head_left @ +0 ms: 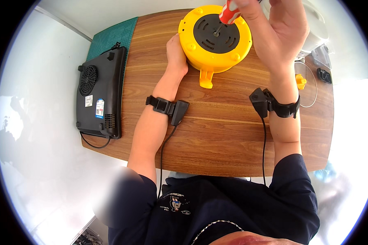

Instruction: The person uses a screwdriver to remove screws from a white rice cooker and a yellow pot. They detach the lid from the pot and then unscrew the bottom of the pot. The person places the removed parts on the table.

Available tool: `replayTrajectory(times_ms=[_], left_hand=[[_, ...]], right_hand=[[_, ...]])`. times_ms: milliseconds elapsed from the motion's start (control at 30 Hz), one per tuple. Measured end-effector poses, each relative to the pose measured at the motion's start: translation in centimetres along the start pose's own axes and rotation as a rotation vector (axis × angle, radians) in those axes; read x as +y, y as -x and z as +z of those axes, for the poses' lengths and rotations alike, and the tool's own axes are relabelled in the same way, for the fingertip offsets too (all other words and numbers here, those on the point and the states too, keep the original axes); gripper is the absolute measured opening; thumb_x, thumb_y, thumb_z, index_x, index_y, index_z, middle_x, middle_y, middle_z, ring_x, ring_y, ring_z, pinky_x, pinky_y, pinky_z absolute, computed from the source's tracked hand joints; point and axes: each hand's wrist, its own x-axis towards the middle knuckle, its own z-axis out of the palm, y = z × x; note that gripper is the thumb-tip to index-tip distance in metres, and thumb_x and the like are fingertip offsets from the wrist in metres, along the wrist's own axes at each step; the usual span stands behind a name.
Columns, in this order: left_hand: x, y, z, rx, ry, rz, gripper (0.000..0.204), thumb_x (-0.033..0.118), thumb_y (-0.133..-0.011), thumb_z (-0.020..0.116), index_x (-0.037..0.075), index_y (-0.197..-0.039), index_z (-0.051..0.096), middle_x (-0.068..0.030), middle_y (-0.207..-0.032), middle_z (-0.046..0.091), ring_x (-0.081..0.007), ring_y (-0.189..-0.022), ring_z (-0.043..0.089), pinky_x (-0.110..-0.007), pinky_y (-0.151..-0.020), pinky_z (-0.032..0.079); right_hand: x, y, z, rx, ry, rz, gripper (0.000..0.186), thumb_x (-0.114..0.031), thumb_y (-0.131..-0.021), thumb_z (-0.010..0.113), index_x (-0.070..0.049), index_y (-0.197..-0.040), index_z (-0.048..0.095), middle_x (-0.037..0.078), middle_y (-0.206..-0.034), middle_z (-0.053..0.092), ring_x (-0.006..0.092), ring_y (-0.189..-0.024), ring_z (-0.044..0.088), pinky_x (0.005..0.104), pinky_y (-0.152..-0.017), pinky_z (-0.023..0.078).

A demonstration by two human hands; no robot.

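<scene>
A round yellow appliance housing with a black slotted disc in its upward face stands at the far side of the table. My left hand presses around its left side, the fingers mostly hidden behind the housing. Above it, my right hand grips a screwdriver with a red and white handle. The tip of its shaft meets the screw hole at the disc's middle. A yellow tab sticks out of the housing toward me.
On the left, a black induction cooker lies underside up, partly over a green cutting mat. At the right are a white appliance, a yellow knob-like piece, a small black part and a thin white cable.
</scene>
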Motion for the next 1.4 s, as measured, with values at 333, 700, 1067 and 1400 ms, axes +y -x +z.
replayTrajectory(times_ms=[333, 700, 1067, 1400], left_hand=[[0.1, 0.0, 0.3, -0.016, 0.013, -0.002, 0.021, 0.018, -0.103, 0.050, 0.008, -0.091, 0.064, 0.0003, -0.089, 0.064, -0.0120, -0.080, 0.059, -0.030, -0.074, 0.047], [0.0, 0.0, 0.1, -0.004, 0.010, 0.005, 0.021, 0.018, -0.102, 0.050, 0.008, -0.089, 0.063, 0.0004, -0.087, 0.064, -0.0121, -0.078, 0.059, -0.030, -0.073, 0.046], [-0.4, -0.4, 0.2, -0.041, 0.033, 0.004, 0.021, 0.018, -0.103, 0.050, 0.008, -0.092, 0.064, -0.0004, -0.091, 0.065, -0.0133, -0.082, 0.059, -0.031, -0.076, 0.047], [-0.1, -0.1, 0.0, -0.013, 0.014, 0.005, 0.021, 0.018, -0.103, 0.049, 0.008, -0.093, 0.064, 0.0001, -0.090, 0.065, -0.0126, -0.082, 0.059, -0.030, -0.076, 0.047]], right_hand=[[-0.1, -0.3, -1.1, -0.065, -0.014, -0.001, 0.034, -0.018, -0.105, 0.059, 0.003, -0.133, 0.055, 0.013, -0.127, 0.059, 0.0173, -0.111, 0.058, 0.0284, -0.095, 0.048], [-0.2, -0.2, 0.2, 0.003, -0.015, -0.039, 0.031, -0.013, -0.106, 0.056, 0.003, -0.131, 0.055, 0.011, -0.124, 0.060, 0.0157, -0.105, 0.058, 0.0287, -0.094, 0.047], [-0.1, -0.1, -1.0, 0.009, -0.035, 0.037, 0.032, -0.017, -0.107, 0.057, 0.003, -0.132, 0.055, 0.011, -0.123, 0.061, 0.0136, -0.107, 0.058, 0.0275, -0.092, 0.048], [-0.3, -0.4, -1.4, -0.073, 0.083, -0.031, 0.038, -0.012, -0.101, 0.063, 0.005, -0.133, 0.056, 0.015, -0.126, 0.062, 0.0185, -0.116, 0.060, 0.0314, -0.099, 0.049]])
